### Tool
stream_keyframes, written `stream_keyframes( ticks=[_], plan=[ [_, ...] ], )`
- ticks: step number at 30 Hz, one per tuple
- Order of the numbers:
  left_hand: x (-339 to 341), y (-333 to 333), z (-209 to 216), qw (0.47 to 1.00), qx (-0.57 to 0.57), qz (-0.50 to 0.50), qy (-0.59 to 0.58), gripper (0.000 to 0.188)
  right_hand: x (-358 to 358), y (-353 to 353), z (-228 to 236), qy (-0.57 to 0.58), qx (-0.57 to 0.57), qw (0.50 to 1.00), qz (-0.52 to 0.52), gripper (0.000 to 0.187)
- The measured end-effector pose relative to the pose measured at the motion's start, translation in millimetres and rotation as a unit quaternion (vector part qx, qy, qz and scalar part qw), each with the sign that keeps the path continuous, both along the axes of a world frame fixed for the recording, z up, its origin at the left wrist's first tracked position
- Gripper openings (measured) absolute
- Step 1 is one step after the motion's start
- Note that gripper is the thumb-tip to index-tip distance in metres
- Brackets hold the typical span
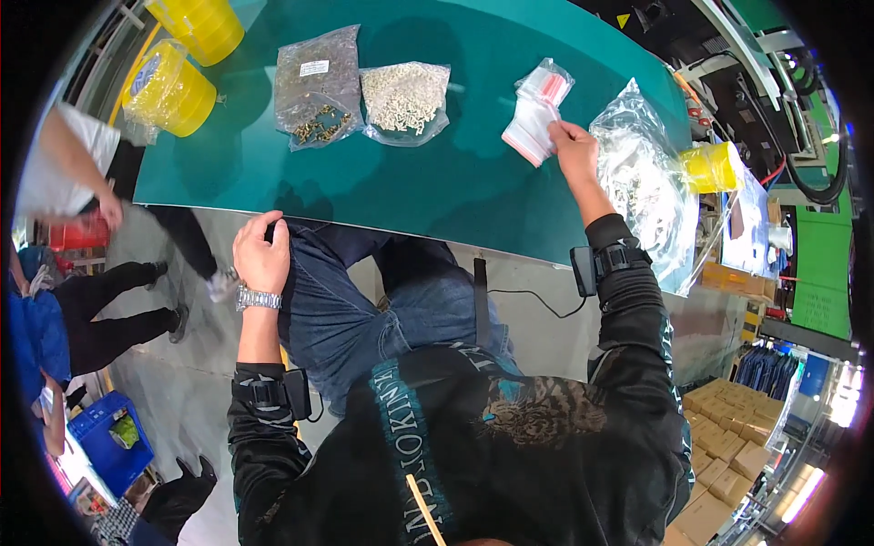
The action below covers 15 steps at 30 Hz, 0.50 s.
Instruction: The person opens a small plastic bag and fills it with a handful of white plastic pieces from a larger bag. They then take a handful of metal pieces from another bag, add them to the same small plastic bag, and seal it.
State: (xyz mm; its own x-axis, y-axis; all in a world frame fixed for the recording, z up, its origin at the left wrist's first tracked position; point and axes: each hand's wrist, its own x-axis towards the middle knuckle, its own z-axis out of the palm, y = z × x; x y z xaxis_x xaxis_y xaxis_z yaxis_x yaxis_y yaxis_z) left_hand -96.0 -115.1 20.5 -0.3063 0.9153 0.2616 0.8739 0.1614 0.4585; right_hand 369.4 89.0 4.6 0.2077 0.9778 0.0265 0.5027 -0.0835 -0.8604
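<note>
At the right of the green table [410, 187], my right hand [574, 150] pinches the edge of small clear zip bags [533, 123] with red strips, lying in a loose stack. My left hand [261, 255], wearing a metal watch, rests at the table's front edge beside my thigh; it holds nothing and its thumb stands apart from the fingers. Toward the back left lies a clear bag of small brass-coloured metal parts [319, 123]. Touching it on the right is a clear bag of small whitish pieces [405, 100].
Beside my right hand a large clear plastic bag [637, 173] with whitish contents covers the table's right end. Yellow tape rolls [182, 96] stand at the far left, another yellow roll [713, 168] at the right. Other people [77, 173] are on the left, near a blue crate [114, 441]. Cardboard boxes [728, 437] are stacked lower right.
</note>
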Motion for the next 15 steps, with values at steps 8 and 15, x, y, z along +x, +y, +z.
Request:
stream_keyframes(
  ticks=[8, 15],
  plan=[
    [15.5, -0.9, 11.5, 0.984, 0.158, -0.017, -0.08, 0.014, -27.1, -41.1, 35.8, 0.011, 0.211, 0.976, 0.043, 0.018],
    [124.9, -0.7, 30.8, 0.748, 0.08, -0.085, -0.653, 0.039, -141.8, -138.6, 65.7, 0.395, -0.204, 0.87, 0.214, 0.019]
  ],
)
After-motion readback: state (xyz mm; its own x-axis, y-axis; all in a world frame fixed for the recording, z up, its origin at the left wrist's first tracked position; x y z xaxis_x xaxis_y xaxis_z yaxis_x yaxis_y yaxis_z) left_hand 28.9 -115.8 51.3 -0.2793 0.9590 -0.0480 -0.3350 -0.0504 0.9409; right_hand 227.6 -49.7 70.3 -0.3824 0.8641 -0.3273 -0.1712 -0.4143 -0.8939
